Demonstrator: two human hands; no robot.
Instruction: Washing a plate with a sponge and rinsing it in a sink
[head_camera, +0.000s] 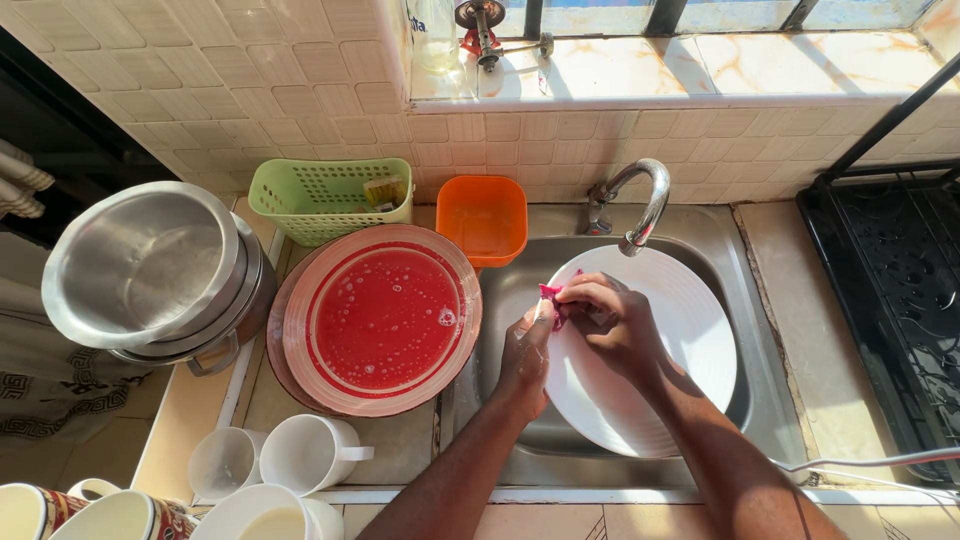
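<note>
Plates: 1 white plate (660, 370) in your sink (770, 400); 1 soapy red plate (380, 320) at 9 o'clock.
Hands: your left hand (525, 355) grips the plate's rim; your right hand (615, 320) pinches 1 pink cloth (551, 295).

A soapy red plate (382, 320) lies on the counter to the left of the sink (760, 370), resting on another plate beneath it. Behind it stand a green plastic basket (325, 198) with a sponge inside and a small orange tub (483, 218). Stacked steel pots (155, 270) sit further left, tilted towards the wall. White cups (300, 455) lie on their sides near the counter's front edge, and patterned mugs (90, 512) crowd the bottom corner. A curved metal tap (645, 200) rises from the back of the sink. A black dish rack (895, 290) fills the right side.
</note>
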